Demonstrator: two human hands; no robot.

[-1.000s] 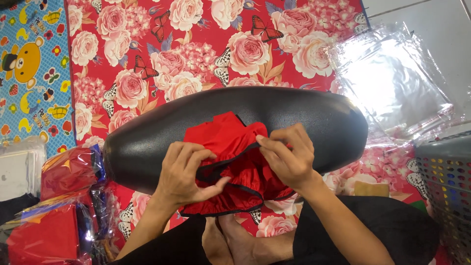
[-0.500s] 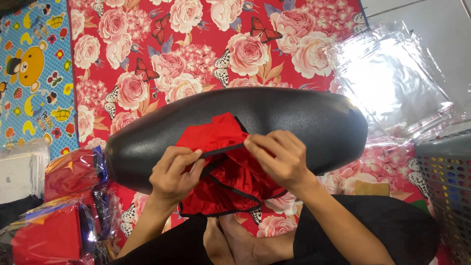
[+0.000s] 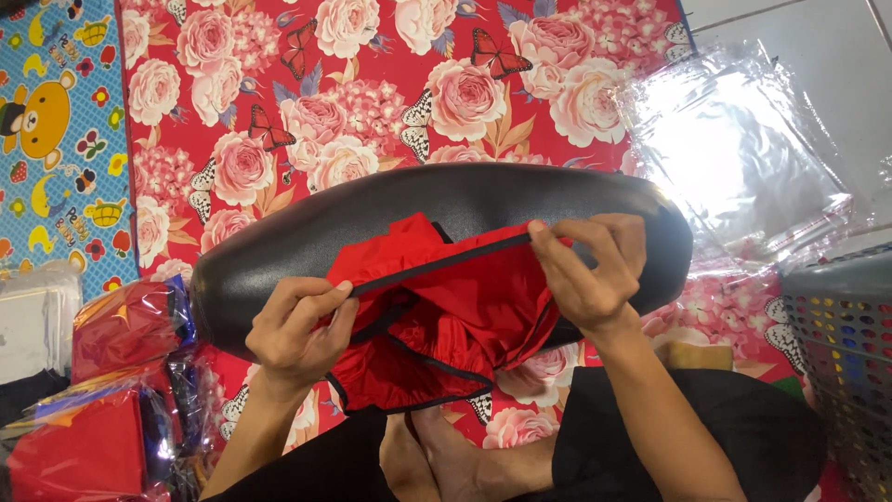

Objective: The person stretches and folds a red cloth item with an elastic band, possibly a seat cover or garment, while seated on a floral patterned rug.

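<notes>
Both hands are on the red cover [image 3: 437,316], a red fabric piece with black elastic trim, bunched over the near side of the long black seat [image 3: 437,223], which lies across the floral mat [image 3: 372,93] from 9 to 3 o'clock; the left hand [image 3: 297,330] at 8 o'clock has its fingers [image 3: 327,302] clamped on the black edge band; the right hand [image 3: 590,270] at 3 o'clock has its fingers [image 3: 548,244] pinched on the same band, and the band runs taut between the 2 hands.

By the look of it the fitting is at an early stage; the cover sits only over the middle of the seat, with both ends of the black surface bare; most of the fabric hangs crumpled toward 6 o'clock above the person's bare feet [image 3: 446,460].

A clear plastic bag [image 3: 734,158] lies at 2 o'clock; a grey perforated basket [image 3: 846,353] at 4 o'clock; wrapped red packs [image 3: 102,400] at 8 o'clock.
</notes>
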